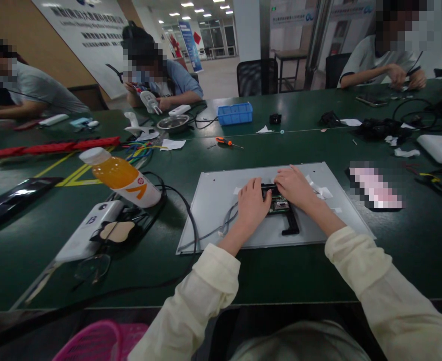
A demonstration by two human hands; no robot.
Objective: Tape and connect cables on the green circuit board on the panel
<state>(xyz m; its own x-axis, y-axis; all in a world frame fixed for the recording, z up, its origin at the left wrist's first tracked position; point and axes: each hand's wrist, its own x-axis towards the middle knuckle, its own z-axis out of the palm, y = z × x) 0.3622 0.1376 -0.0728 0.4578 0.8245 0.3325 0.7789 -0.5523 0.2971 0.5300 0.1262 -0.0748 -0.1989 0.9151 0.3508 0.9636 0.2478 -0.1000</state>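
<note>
A black plastic frame [291,223] with a green circuit board [277,206] in it lies on a light grey panel [213,200]. My left hand [251,204] grips the frame's left side, with its fingers curled over the far edge and its thumb near the board. From the right, my right hand [294,186] has its fingers bent over the frame's far right corner. Both hands hide much of the frame's far part. A grey cable [226,220] runs across the panel beside my left hand. White paper scraps [322,191] lie by my right wrist.
Left of the panel stand a tilted juice bottle [125,178], a white power bank [89,228] and black cables. A phone [375,188] lies to the right. Farther back are an orange screwdriver [224,142] and a blue basket [235,114]. Several people sit around the table.
</note>
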